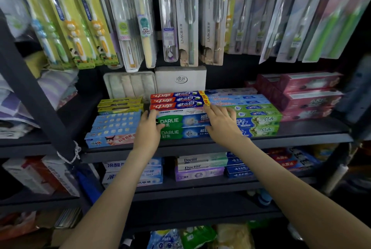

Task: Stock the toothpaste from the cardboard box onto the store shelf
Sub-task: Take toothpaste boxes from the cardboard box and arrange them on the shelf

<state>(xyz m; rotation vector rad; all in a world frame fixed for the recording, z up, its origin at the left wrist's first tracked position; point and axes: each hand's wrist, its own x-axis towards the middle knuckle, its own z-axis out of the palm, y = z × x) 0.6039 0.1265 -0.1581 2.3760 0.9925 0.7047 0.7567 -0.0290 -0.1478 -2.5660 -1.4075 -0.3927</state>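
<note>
Green Darlie toothpaste box (180,121) lies on the dark shelf (190,148), red boxes (176,100) at its 12 o'clock. Left hand (148,128), at the box's 9 o'clock, grips that end between thumb and curled fingers. Right hand (220,122), at 3 o'clock, presses the other end with spread, straight fingers.

The shelf (313,127) is packed pretty tight. Darlie boxes (180,122) sit wedged between blue boxes (114,126) on the left and green boxes (259,120) on the right, with red boxes (176,100) just behind, so there's hardly any side room. The left hand (148,128) fills the slim gap at their left end and grips it. The right hand (220,122) lies flat over the right end. Toothbrush packs (186,17) hang low over the back rows, leaving only a dark slot above the stacks. Bare shelf shows in front of the pink boxes (309,96) and beside the slanted post (34,80) on the left.
</note>
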